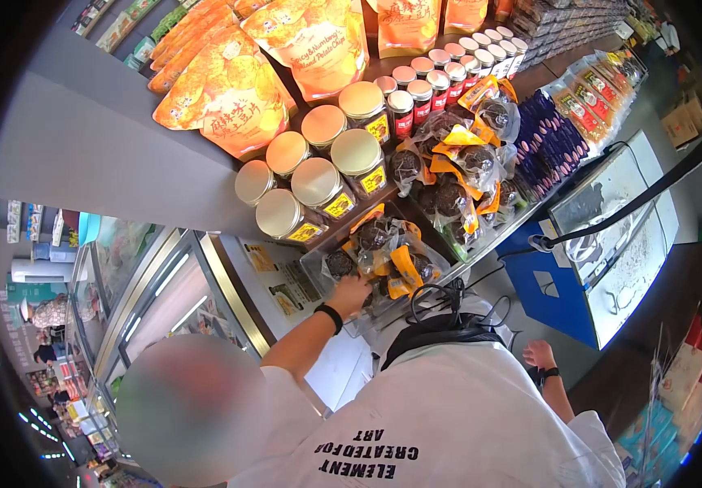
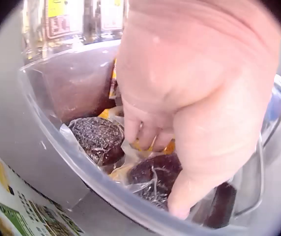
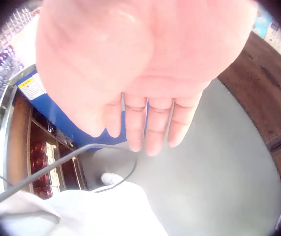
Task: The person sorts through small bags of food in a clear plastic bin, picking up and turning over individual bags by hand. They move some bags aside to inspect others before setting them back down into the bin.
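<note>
My left hand (image 1: 351, 294) reaches down into a clear plastic bin (image 2: 93, 179) of dark, round, wrinkled food lumps sealed in clear packs. Thumb and fingers bend around one dark vacuum-packed lump (image 2: 155, 174) near the bin's front wall; the fingertips are partly hidden behind the packs. Beside the fingers lies another packed lump (image 2: 96, 137). Orange labels (image 1: 404, 268) show among the packs. Away from the display, my right hand (image 1: 540, 355) hangs by my side, and the right wrist view shows its fingers (image 3: 155, 128) straight, with nothing held.
Silver-lidded jars (image 1: 318, 180) and orange chip bags (image 1: 225, 98) stand behind the bin. A larger heap of similar packs (image 1: 457, 175) lies to its right. A blue-and-white box (image 1: 611, 236) stands at the right, with a black cable (image 3: 47, 169) nearby. A glass-fronted case (image 1: 176, 285) is at the left.
</note>
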A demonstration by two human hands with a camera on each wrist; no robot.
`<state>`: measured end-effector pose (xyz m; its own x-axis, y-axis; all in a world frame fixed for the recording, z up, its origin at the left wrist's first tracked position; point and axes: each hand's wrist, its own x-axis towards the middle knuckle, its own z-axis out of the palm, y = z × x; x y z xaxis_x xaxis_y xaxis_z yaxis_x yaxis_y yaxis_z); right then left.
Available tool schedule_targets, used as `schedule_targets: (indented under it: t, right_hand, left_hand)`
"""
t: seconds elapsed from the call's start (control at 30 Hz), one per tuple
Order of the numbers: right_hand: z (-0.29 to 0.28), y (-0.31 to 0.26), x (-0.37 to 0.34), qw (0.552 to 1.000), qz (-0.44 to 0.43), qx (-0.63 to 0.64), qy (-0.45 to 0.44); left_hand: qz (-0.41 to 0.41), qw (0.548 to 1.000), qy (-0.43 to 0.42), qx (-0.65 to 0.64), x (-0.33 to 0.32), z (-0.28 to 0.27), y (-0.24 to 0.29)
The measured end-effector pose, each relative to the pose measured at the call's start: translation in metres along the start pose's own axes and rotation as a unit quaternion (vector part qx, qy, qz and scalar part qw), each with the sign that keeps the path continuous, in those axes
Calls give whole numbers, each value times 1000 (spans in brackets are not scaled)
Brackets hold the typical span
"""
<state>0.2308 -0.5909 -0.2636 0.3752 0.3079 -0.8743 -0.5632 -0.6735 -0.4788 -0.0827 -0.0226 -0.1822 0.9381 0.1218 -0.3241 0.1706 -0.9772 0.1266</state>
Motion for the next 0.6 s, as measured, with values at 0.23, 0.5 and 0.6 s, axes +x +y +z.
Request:
schedule_targets:
  t: [0.23,0.5,0.6]
  right_hand:
    - [-11,-17,10,980,-120,-156,-10]
    - [1,-36,-52,993,-14,-13,117]
    - [-4,-28,-75,990,22,112,78]
  left_hand:
    - [-226,906,247,-261,49,-57,-18]
    - [-298,924,214,-105,105,-24,-10]
    - [-353,914,187,-65,115,-28,-2]
